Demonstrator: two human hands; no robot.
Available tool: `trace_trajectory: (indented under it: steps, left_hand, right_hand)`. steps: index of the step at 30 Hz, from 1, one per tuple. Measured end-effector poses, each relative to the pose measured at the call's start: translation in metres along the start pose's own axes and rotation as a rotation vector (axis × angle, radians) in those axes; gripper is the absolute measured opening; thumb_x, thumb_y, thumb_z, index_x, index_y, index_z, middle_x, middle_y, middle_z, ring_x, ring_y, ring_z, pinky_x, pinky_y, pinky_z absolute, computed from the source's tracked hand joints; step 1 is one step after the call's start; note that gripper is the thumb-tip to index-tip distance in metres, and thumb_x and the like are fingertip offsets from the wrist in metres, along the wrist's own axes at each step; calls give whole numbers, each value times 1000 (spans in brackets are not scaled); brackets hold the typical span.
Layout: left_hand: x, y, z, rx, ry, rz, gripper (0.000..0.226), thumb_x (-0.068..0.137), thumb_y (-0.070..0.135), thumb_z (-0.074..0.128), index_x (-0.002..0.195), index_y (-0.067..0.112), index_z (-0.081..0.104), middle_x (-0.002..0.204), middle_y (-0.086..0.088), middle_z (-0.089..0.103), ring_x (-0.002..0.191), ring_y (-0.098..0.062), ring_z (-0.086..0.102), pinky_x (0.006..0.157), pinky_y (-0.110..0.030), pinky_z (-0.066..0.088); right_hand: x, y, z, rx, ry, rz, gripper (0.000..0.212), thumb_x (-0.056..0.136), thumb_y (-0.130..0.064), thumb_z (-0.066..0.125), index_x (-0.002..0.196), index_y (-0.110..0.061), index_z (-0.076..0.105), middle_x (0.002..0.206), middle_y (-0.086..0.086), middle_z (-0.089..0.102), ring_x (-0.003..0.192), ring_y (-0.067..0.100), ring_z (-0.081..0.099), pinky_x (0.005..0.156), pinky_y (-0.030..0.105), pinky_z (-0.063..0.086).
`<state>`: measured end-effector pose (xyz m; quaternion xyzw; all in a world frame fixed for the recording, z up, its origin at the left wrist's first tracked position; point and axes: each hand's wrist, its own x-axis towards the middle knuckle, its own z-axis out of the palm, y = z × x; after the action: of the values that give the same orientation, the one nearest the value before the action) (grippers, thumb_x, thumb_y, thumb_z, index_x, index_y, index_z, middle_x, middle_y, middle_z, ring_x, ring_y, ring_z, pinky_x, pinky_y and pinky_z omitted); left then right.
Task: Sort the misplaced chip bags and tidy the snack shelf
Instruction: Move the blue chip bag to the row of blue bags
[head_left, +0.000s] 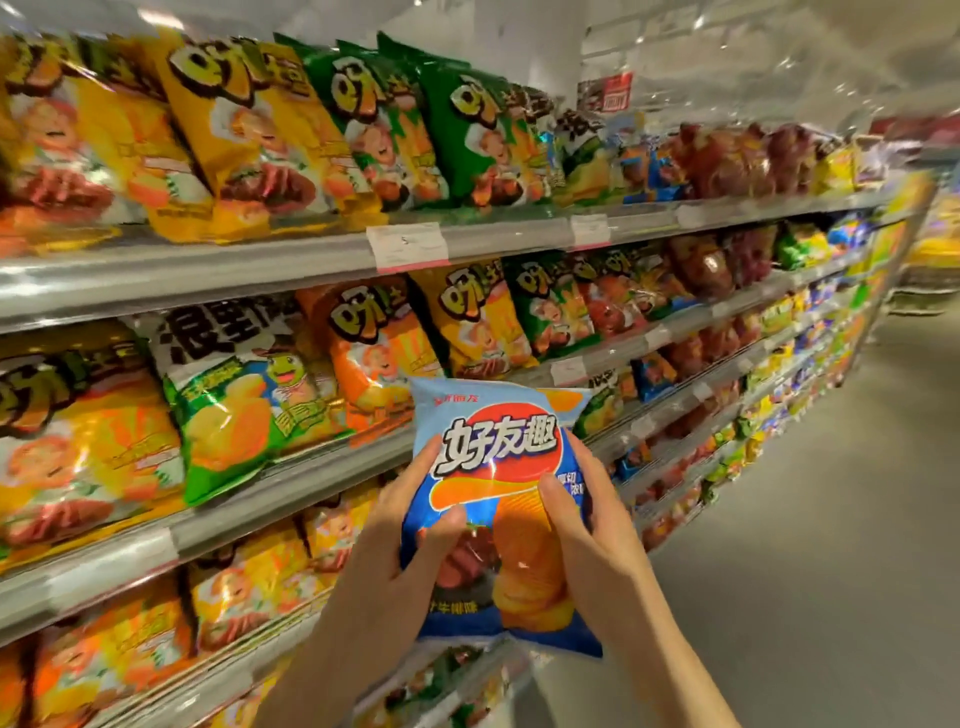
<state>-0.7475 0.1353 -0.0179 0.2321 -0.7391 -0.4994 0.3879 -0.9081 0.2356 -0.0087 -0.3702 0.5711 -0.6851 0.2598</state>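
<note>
Here, both the left hand (400, 551) and right hand (587, 525) have their fingers (558, 506) closed around an upright blue chip bag (498, 499), held just before the snack shelf (291, 475) stocked with bags.

Two hands, left (395, 551) and right (587, 540); one blue chip bag (498, 499) between them. Four shelf tiers are countable at left, the second one (208, 270) carrying two white price labels (408, 245). One white-and-green bag (234, 384). Remaining bags too numerous and blurred to count.
</note>
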Motion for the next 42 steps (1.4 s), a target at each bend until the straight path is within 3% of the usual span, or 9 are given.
trace_trajectory:
  steps: [5,11,16,19,23,26,33,38,42]
  left_hand:
    - [76,-25,72,-6,-35,-19,55,95,44,54,144,56,31,117,64,38,112,33,41,82,5,37]
    - [187,-32,150,44,-97,-32,51,89,62,48,136,67,29,125,58,21,105,47,16,82,10,25]
    - [261,-39,206,-12,-160,-30,53,90,65,49,137,73,27,128,60,26,117,37,26,91,-1,37]
    - [299,-47,238,-42,-182,-14,55,86,66,51,136,75,29,139,53,31,132,21,35,111,-27,42]
    - [341,-57,284,-19,-184,-21,55,87,66,50,135,77,27,137,56,27,134,2,45,106,-41,49]
    - [370,-64,318,4,-135,-16,54,88,66,48,136,77,24,134,60,23,133,18,33,111,-36,44]
    - [428,-74,407,25,98,-90,55,88,62,52,136,75,28,139,54,28,133,19,33,115,-33,38]
    - [460,-62,449,120,298,-99,52,89,62,51,133,78,27,141,52,28,140,6,35,112,-28,38]
    - [471,-59,452,190,412,-94,53,89,60,50,134,77,27,134,62,21,127,34,20,95,-6,33]
  right_hand:
    - [67,17,-66,2,62,17,53,92,-40,58,143,-40,45,119,-20,71,107,0,69,89,23,59]
    - [163,25,-145,-178,194,41,50,84,-66,57,132,-65,45,134,-23,61,118,3,63,101,42,55]
    - [235,29,-199,-227,264,10,34,83,-67,56,114,-78,47,137,-18,60,119,6,63,99,42,57]
    - [268,34,-231,-174,257,32,39,91,-56,56,127,-65,47,130,-20,63,109,0,67,89,33,61]
    - [315,46,-276,-188,237,34,43,90,-55,54,132,-60,45,129,-21,61,106,-3,66,82,26,61]
    - [355,58,-311,-208,190,27,55,89,-61,52,142,-57,41,136,-21,57,117,2,62,92,35,60]
    - [451,65,-393,-274,-28,0,39,101,-46,45,136,-54,33,121,-40,41,96,-35,44,75,-1,43]
    - [518,64,-427,-220,-228,-43,40,99,-48,48,135,-60,34,123,-36,56,101,-22,57,77,7,50]
    - [548,67,-419,-175,-384,-93,47,102,-42,47,146,-48,35,124,-36,60,103,-16,61,79,12,52]
